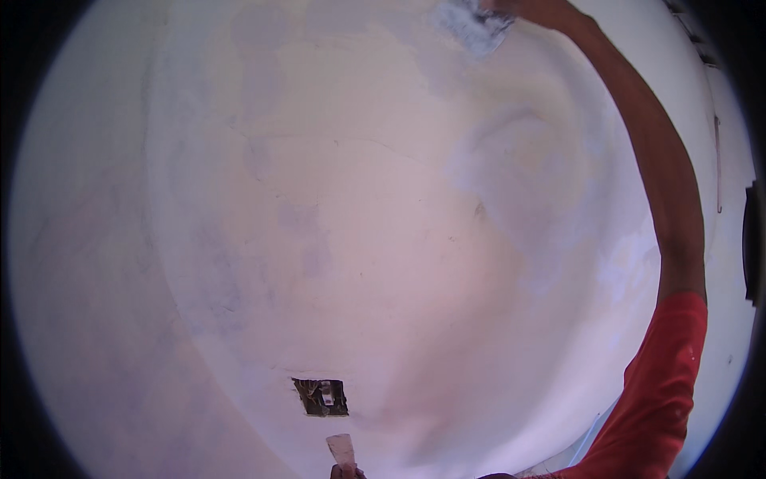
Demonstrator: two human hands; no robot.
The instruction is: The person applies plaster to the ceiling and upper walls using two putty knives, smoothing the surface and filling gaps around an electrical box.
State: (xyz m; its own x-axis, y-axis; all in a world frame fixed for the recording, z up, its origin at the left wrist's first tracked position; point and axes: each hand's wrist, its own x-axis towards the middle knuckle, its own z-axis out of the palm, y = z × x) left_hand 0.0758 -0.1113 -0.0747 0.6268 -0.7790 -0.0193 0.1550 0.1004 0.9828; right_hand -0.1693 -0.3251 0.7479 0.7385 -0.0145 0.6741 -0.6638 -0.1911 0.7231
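Observation:
My right hand [499, 6], at the top edge with my arm raised, grips a wide flat blade [471, 28] smeared with whitish material, held at the pale plastered wall [359, 223]. The wall has bluish-grey patches and faint cracks. At the bottom, my left hand [348, 472] holds a narrower, pale-coated scraper [340, 451] upright, just below a square recessed box [319, 397] with exposed wires inside. Only the fingertips of my left hand show.
A thin rod or wire [718, 164] shows on the far right wall, with a dark object [750, 243] at the rim. A strip of light blue [590, 431] shows behind my right arm, low at the right.

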